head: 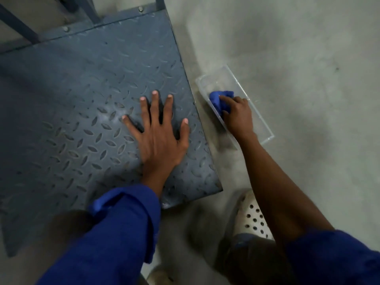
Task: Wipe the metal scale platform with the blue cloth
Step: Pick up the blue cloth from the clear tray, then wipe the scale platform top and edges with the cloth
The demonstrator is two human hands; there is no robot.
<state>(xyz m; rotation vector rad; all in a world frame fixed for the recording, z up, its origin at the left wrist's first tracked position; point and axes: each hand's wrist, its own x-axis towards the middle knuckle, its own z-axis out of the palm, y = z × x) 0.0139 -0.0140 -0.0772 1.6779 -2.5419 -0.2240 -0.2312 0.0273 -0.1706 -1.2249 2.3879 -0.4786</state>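
While the left hand lies flat, fingers spread, gripping nothing, on the platform, the right hand closes around the cloth inside a clear tray on the floor beside it. Step looks like cloth pickup; wiping not begun. Next: lift cloth clear of the tray wall, bring onto the plate.

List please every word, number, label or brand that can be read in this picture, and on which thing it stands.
None: no readable text anywhere.
Metal scale platform: only a raised tread pattern.
Clear plastic container, blue cloth, white perforated shoe: no markings visible.
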